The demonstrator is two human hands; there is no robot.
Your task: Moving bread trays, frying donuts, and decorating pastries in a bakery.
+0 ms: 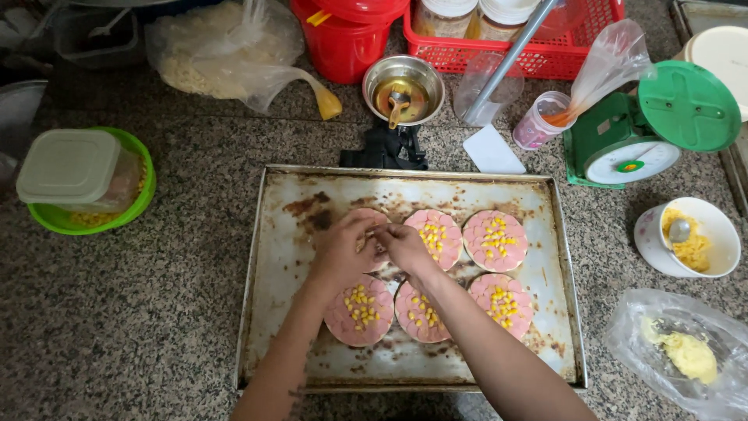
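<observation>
Pink round mostly hidden under left hand and right hand — fingertips pinched together over it, grip contents unclear.

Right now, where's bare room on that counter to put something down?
Bare counter left of the baking tray, below the green bowl. Tray's near strip is bare too. Crowded: behind the tray, right side by the scale and cup. Both hands work mid-tray.

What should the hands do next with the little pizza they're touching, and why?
Probably drop corn onto the top-left round. Both the left hand and right hand meet over it, and the other five rounds on the tray already carry corn.
</observation>
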